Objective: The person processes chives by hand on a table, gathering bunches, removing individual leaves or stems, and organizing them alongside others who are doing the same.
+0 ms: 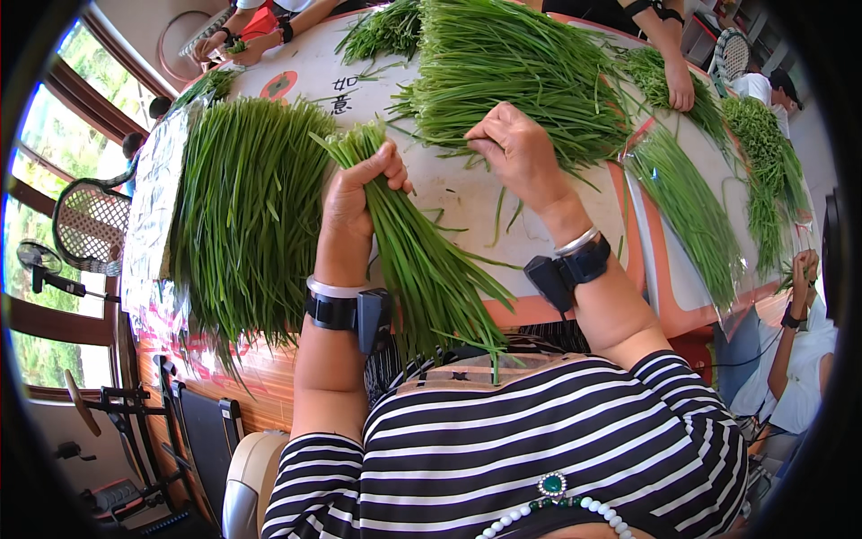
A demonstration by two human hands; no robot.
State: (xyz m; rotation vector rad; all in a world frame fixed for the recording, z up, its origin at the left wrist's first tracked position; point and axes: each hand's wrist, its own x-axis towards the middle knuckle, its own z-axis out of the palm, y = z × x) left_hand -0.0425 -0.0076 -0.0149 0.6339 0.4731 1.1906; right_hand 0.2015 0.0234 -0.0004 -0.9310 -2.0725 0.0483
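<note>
My left hand (367, 178) is closed around a bunch of long green leaves, likely garlic chives (421, 256), pale cut ends up and tips hanging toward my lap. My right hand (515, 148) is raised over the table, thumb and fingertips pinched together; whether a thin piece is between them cannot be told. Left of my left hand lies a broad, even pile of the same greens (252, 209). Beyond my right hand is a large heap of greens (512, 74), its leaves lying sideways. Loose leaves are scattered on the pale table covering (471, 222).
A clear plastic bag of greens (687, 209) lies at the right. Further piles (764, 168) line the right edge and a small one (387, 30) the far side. Other people's hands (679, 84) are at the far and right edges. A chair (94, 222) stands left.
</note>
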